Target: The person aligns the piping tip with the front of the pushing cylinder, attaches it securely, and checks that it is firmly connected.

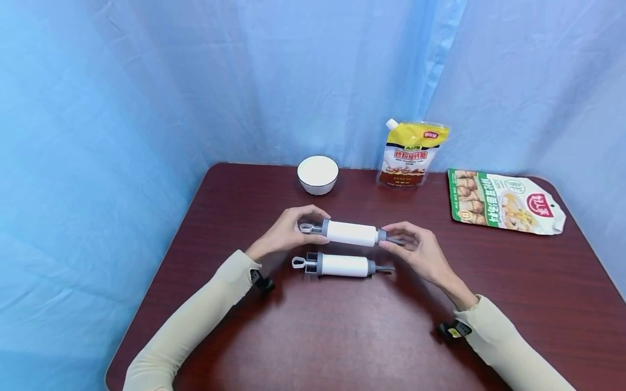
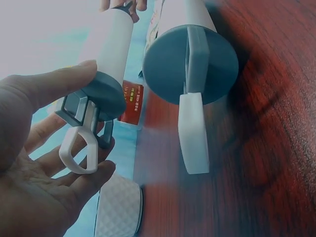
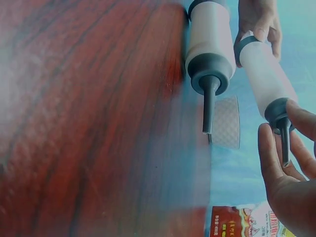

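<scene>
Both hands hold a white syringe-like tube (image 1: pixel 351 233) with grey ends, level above the table. My left hand (image 1: pixel 292 231) grips its grey handle end, thumb over the collar; a white pull ring (image 2: pixel 79 150) sticks out among the fingers in the left wrist view. At the other end, my right hand (image 1: pixel 415 251) pinches the grey cap, and the thin grey nozzle (image 3: pixel 285 143) points out between the fingers. A second tube (image 1: pixel 344 265) of the same kind lies on the table just nearer the body, its ring to the left and nozzle to the right.
Behind the hands stands a white bowl (image 1: pixel 318 172) near the back edge of the dark red table (image 1: pixel 313 336). A yellow, white and brown spouted pouch (image 1: pixel 409 155) stands to its right. Farther right lies a green and white food packet (image 1: pixel 506 202). Blue curtains (image 1: pixel 313 81) enclose the table.
</scene>
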Motion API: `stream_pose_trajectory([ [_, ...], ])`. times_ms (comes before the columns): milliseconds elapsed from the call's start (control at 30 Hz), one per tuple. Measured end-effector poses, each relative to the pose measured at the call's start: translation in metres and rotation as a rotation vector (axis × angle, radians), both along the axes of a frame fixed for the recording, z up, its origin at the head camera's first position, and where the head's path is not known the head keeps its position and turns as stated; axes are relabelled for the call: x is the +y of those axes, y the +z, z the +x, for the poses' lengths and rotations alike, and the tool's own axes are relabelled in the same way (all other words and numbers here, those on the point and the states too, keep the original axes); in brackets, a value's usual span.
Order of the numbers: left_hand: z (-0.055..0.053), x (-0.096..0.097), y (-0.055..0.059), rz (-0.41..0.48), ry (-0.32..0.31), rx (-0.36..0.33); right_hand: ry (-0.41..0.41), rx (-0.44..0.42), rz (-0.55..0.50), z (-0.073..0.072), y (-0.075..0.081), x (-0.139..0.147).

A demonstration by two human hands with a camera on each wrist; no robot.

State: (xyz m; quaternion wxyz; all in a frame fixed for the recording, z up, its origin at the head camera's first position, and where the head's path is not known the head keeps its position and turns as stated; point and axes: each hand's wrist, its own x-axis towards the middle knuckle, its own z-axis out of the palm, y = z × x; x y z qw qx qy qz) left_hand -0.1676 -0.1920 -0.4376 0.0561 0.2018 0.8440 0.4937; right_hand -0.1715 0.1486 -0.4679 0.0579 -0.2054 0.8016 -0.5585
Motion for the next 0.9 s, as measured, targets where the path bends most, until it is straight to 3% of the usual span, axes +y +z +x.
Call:
stream_pose_trajectory([
  [267, 0.004, 0.001, -0.003, 0.018, -0.004, -0.013, 0.017, 0.043, 0.013, 0.002, 0.003, 0.000],
  [733, 0.010, 0.001, -0.009, 0.049, 0.015, 0.021, -0.004, -0.059, 0.066, -0.001, 0.003, -0.009],
  [900, 0.011, -0.001, -0.011, 0.040, 0.017, 0.001, -0.019, -0.032, 0.057, -0.003, 0.000, -0.011],
])
